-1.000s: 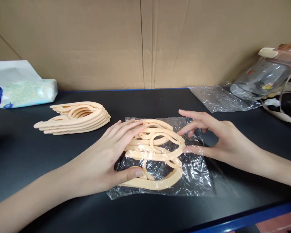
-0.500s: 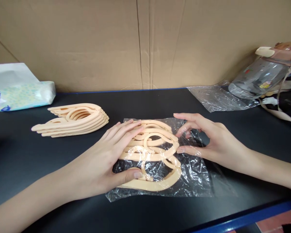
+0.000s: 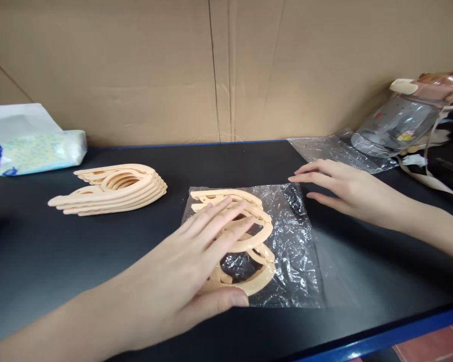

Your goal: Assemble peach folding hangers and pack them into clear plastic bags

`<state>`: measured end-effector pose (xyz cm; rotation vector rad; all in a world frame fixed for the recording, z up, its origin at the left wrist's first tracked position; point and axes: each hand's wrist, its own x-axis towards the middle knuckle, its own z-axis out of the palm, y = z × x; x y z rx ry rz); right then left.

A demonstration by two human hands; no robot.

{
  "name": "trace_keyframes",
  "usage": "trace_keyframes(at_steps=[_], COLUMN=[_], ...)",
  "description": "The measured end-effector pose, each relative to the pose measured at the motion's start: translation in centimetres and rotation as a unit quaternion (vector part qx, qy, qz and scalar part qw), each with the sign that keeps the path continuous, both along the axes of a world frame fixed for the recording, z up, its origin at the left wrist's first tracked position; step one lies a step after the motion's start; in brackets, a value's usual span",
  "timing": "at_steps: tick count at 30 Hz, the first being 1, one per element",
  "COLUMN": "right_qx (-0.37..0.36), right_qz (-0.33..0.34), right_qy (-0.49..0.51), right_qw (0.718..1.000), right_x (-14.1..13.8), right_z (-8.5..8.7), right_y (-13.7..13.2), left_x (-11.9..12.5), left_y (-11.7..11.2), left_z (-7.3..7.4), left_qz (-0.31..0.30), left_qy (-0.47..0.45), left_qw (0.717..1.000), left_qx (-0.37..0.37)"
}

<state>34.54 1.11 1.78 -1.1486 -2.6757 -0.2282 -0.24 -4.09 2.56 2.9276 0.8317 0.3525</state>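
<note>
A clear plastic bag (image 3: 294, 251) lies on the black table (image 3: 41, 251) with several peach plastic hangers (image 3: 249, 241) inside it. My left hand (image 3: 196, 266) lies flat on top of the bagged hangers, fingers stretched out and thumb along the near edge. My right hand (image 3: 343, 191) hovers open, fingers extended, just beyond the bag's far right corner, holding nothing. A second stack of the same peach hangers (image 3: 113, 188) rests loose on the table to the left.
A cardboard wall (image 3: 226, 70) backs the table. A tissue pack (image 3: 38, 148) sits far left. At the right lie more clear plastic bags (image 3: 324, 151) and a clear water bottle (image 3: 407, 120) on its side. The table's blue front edge (image 3: 400, 337) runs at the bottom right.
My right hand let go of the bag's right edge and moved back and right. My left hand slid further right over the bagged hangers.
</note>
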Motion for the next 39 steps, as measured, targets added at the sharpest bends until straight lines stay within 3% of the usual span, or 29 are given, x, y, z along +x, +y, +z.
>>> trace_keyframes(at_steps=[5, 11, 18, 25, 27, 30, 35, 39], right_qx=[-0.010, -0.117, -0.289, -0.422, -0.418, -0.373, -0.304, -0.272], right_qz=[0.059, 0.105, 0.108, 0.107, 0.101, 0.087, 0.056, 0.035], right_qy=[0.048, 0.182, 0.276, 0.351, 0.353, 0.340, 0.308, 0.296], right_qw=[0.997, 0.971, 0.910, 0.829, 0.831, 0.859, 0.900, 0.915], right_x=[-0.7, -1.5, -4.9, -9.4, -10.2, -10.8, -11.0, -11.3], right_z=[-0.2, 1.1, 2.8, 1.5, 1.0, 0.6, 0.5, 0.3], right_y=[1.2, 2.4, 4.1, 5.2, 5.0, 4.5, 3.6, 3.3], left_x=[2.0, 2.8, 2.6, 2.5, 2.5, 2.4, 2.3, 2.7], left_y=[-1.1, -1.0, -1.0, -1.1, -1.0, -1.1, -2.4, -3.4], left_z=[0.2, -0.6, -1.0, -1.2, -1.0, -0.7, -1.0, -1.0], left_qz=[-0.039, -0.053, -0.046, -0.047, -0.049, -0.047, 0.008, -0.035], left_qy=[0.006, 0.036, 0.039, 0.029, 0.022, -0.009, -0.184, -0.135], left_qw=[0.998, 0.994, 0.997, 0.998, 0.998, 0.998, 0.972, 0.956], left_qx=[0.051, 0.086, 0.045, 0.025, 0.025, 0.042, 0.148, 0.258])
